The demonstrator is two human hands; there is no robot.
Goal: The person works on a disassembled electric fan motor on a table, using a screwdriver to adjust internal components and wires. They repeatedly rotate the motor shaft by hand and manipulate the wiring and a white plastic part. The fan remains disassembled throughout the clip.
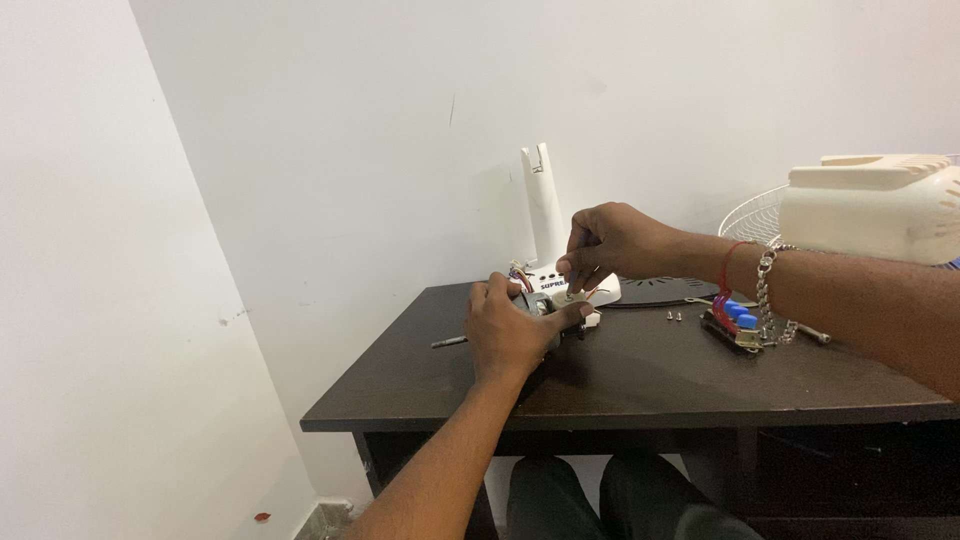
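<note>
Dark tabletop [640, 385] against white wall: left hand [510, 335] clamps motor [560, 305], right hand [605, 240] pinches its top; loose screws [673, 316] may roll off.

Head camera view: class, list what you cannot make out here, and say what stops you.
- Grey motor part: mostly hidden by the left hand.
- What the right hand pinches: too small, covered by fingertips.
- Cream fan housing: cut off by the right edge.
- Small screws: too small for detail.
</note>
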